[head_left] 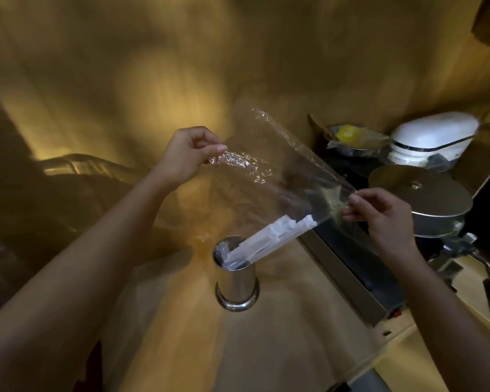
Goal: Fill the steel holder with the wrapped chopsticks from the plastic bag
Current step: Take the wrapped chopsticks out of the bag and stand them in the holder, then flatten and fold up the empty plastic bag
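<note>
A dim room washed in yellow-brown light, with a plain tan counter running under me. At its far right edge stands kitchen clutter: a round steel lidded pot, a white appliance, and a bowl with something yellow under film.

Near the middle of the counter stands the steel holder, upright, a shiny cylinder on a flared base. Above it I hold the plastic bag, clear and crinkled, tipped so its open mouth sits in the holder's rim. My left hand pinches the bag's upper, closed end, thumb and forefinger pressed together on the film. My right hand does the same at the bag's right corner, its grip closed on the plastic.

The wrapped chopsticks, a white paper-sleeved bundle, lie slanted inside the lower part of the bag. Their lower ends reach into the holder; their upper ends are well outside it, leaning up to the right.

I judge this to be the pouring step, roughly midway: the bundle is entering but not seated. The next move seems to call for lifting the closed end higher so the sticks slide down, then drawing the bag off upward without tipping the holder. How many sticks are already inside I cannot tell.
</note>
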